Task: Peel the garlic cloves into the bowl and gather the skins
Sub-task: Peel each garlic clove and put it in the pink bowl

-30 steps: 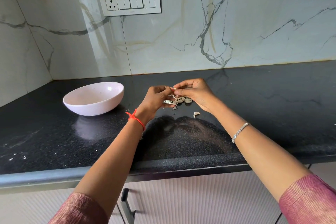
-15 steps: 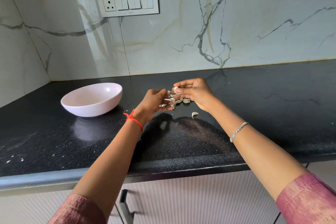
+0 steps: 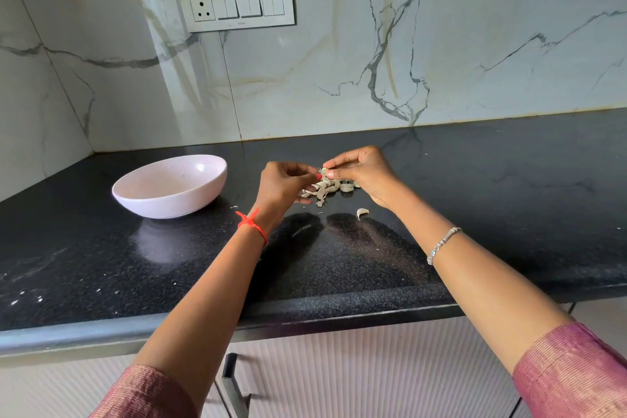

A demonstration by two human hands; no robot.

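Clove (image 3: 325, 171) again in a two-handed pinch, left hand (image 3: 283, 184) back up beside right hand (image 3: 365, 174).

Site, as I read it from my feed: a home kitchen. Items noted:
- one black speckled countertop (image 3: 475, 214) with a rounded front edge, run into a corner
- marble-look wall slabs (image 3: 339, 78) behind it (grey and gold veining)
- one white switch-and-socket plate (image 3: 237, 6) set in the wall
- pale ribbed cabinet doors (image 3: 373, 366) below, with a dark bar handle (image 3: 234, 383)
- one pale pink bowl (image 3: 169, 200) and a scatter of garlic skins (image 3: 325, 188) on the countertop
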